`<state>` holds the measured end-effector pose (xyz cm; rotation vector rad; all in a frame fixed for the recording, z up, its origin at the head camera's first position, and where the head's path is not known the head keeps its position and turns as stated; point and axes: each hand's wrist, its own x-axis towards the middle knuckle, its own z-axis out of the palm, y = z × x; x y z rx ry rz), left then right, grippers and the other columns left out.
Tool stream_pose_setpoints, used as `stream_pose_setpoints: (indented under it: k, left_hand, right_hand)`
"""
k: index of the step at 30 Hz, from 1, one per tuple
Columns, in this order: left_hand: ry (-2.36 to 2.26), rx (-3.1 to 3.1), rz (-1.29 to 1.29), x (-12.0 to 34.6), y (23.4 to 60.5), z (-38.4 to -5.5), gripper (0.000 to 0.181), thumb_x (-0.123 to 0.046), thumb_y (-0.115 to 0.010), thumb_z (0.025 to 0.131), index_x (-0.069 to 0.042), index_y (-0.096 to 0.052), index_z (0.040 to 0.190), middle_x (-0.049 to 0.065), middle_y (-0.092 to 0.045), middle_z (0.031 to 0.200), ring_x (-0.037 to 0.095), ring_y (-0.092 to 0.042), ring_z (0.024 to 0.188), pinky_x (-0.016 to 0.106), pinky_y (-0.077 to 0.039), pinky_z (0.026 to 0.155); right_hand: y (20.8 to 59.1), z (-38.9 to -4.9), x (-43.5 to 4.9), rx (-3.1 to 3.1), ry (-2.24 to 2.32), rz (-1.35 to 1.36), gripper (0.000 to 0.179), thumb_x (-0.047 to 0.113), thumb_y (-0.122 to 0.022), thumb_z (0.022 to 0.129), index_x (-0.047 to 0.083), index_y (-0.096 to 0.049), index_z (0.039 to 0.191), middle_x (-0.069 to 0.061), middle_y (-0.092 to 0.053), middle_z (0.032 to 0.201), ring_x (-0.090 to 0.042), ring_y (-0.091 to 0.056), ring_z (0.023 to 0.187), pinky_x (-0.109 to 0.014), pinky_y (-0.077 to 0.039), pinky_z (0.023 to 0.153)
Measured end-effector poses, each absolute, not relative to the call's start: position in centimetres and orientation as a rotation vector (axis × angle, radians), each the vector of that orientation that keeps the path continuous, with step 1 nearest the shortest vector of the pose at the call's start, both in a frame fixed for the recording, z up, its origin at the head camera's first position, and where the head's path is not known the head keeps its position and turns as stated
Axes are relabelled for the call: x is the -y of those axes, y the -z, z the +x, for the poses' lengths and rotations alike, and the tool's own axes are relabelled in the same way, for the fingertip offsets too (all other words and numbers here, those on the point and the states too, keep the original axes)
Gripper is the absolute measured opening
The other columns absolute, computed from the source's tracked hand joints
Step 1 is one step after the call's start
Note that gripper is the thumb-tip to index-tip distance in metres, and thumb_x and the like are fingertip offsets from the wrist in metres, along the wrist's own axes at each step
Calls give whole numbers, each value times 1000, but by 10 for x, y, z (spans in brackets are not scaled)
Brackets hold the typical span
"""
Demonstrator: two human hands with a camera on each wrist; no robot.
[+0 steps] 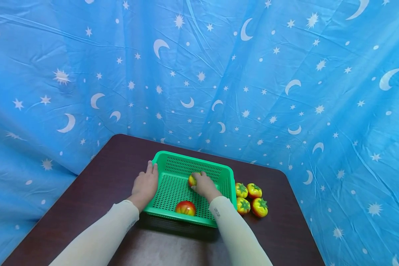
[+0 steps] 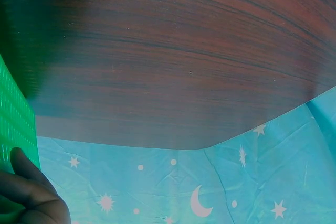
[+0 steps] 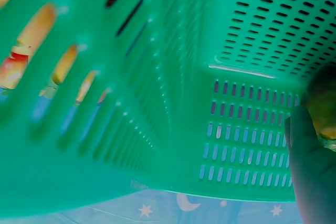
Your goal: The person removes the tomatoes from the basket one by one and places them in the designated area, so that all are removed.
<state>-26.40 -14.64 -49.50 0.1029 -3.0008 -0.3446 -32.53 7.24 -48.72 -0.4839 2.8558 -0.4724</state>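
A green plastic basket (image 1: 186, 218) with slotted walls sits on the dark wooden table. My left hand (image 1: 145, 186) grips its left side at the rim, fingers against the outer wall in the left wrist view. Inside the basket, my right hand (image 1: 204, 186) holds a red-and-yellow toy tomato (image 1: 191, 181) near the far wall; the hand covers part of it. Another toy tomato (image 1: 185, 208) lies near the basket's front wall. In the right wrist view the held tomato (image 3: 323, 106) shows only in part at the right edge, beside my fingers.
Several more toy tomatoes (image 1: 259, 207) with green leafy tops stand grouped on the table, just outside the basket's right wall. The table (image 1: 119, 166) has its far edge close to a blue curtain (image 1: 199, 74) printed with moons and stars.
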Motion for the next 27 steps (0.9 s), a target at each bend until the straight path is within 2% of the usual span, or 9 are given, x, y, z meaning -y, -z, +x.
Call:
stream_pose_setpoints:
  k: [7,14,21,27]
  left_hand:
    - [331,3017,116,146,496,-265,63,9,-50,97,0,-29,156,27,-25,163,37,-60,92,44,-58,69]
    - [333,3014,119,147,496,-266,66,10,-53,96,0,-29,156,27,-24,163,37,-61,92,44,-58,68]
    - [328,3014,119,147,495,-266,61,10,-47,98,1,-30,156,27,-25,163,37,-60,90,44,-57,66]
    - [334,3009,102,147,495,-266,63,10,-50,97,1,-29,156,28,-25,163,35,-59,86,42,-56,64]
  right_hand:
    - [492,-327,-68,-2861,460,-474,50,22,-64,98,16,-49,146,-24,-37,157,-46,-49,133,-57,-49,103]
    - [491,-328,-67,-2855,479,-428,60,22,-65,98,16,-42,153,-23,-35,159,-45,-46,137,-56,-47,108]
    - [490,-326,-68,-2864,510,-444,59,20,-67,97,13,-46,151,-24,-37,157,-46,-47,135,-57,-46,108]
    - [490,-328,-68,-2903,479,-465,58,21,-68,96,13,-47,150,-23,-41,154,-43,-49,134,-53,-48,107]
